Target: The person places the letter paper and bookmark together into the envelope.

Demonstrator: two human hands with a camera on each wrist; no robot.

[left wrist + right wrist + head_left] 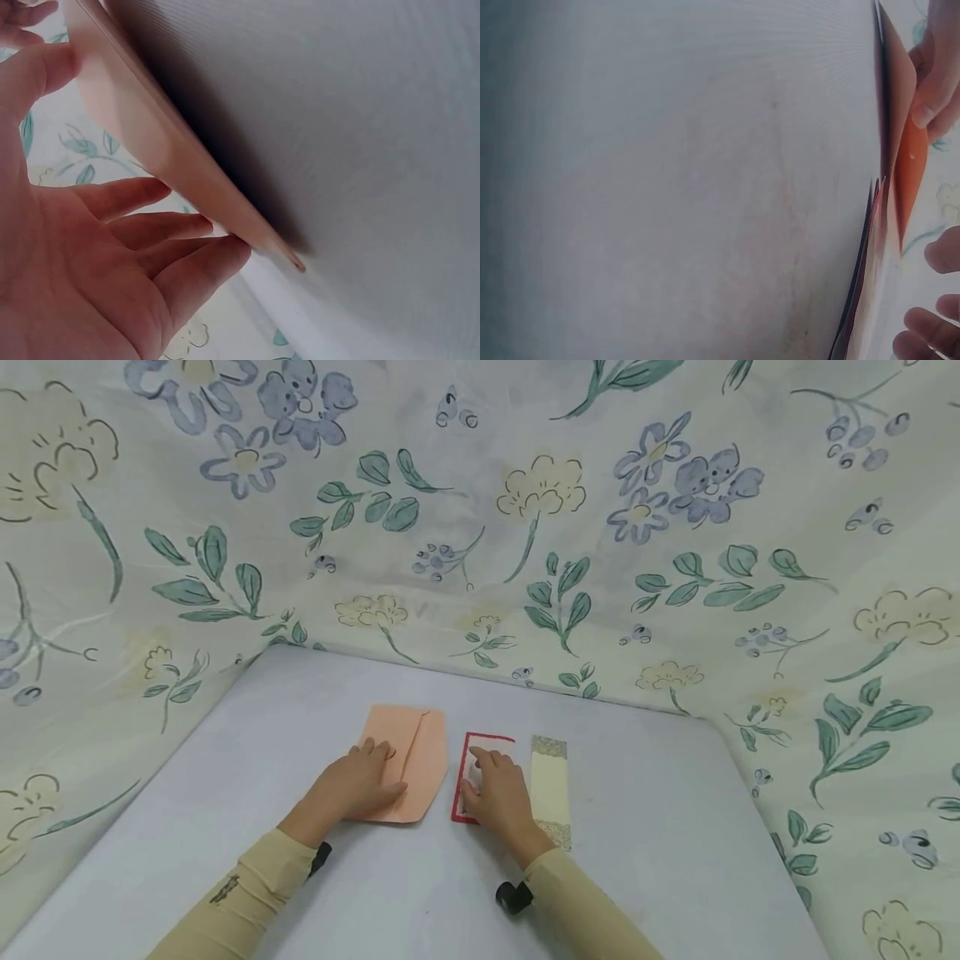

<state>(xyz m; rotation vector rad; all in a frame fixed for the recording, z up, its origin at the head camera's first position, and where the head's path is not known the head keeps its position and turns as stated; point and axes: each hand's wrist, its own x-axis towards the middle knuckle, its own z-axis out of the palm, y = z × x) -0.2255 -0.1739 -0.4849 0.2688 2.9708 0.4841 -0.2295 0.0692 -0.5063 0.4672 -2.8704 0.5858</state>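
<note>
A: ok so what's the left hand (365,783) doing?

B: Its fingers (206,274) are loose and kinda spread, just resting against the top of a peach envelope (427,743), which lies right under them on the table (637,827).

A: And the right hand (501,792)?

B: Released too, tbh. Those fingers (934,330) hang just above a red-bordered card (473,772), tips a little apart from it. There's also a pale strip with speckled ends (551,781), just right of those same fingers.

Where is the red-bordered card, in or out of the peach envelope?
Out: the card lies beside the envelope, white tabletop showing between.
</note>
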